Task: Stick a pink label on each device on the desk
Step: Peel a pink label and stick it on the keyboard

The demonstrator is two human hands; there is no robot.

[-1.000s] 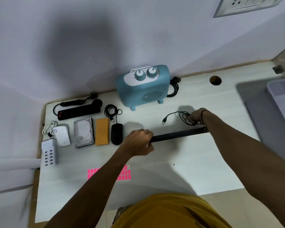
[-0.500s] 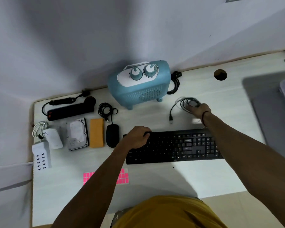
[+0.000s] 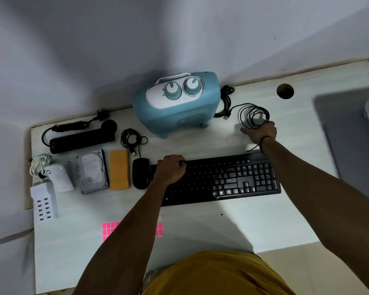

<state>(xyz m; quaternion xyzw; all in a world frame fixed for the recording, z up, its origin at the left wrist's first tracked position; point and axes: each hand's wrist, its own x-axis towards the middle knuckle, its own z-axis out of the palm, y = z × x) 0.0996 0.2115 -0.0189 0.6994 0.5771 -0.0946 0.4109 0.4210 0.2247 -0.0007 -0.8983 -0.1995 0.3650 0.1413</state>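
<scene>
Gripping the keyboard [image 3: 217, 179] by its far-left edge with my left hand [image 3: 170, 170], I curl my right hand [image 3: 261, 130] round its coiled cable [image 3: 252, 118].

Moments ago the keyboard stood on edge; now it lies flat, keys up, and the cable sits beside the blue heater [image 3: 177, 107]. No label is picked yet: the pink label sheet [image 3: 109, 229] lies near the keyboard, under my left forearm.

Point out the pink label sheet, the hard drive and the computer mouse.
pink label sheet [image 3: 110, 229]: head view, on the pink squares left of the forearm.
hard drive [image 3: 93, 170]: head view, on its silver top cover.
computer mouse [image 3: 140, 173]: head view, on the middle of its black back.
</scene>
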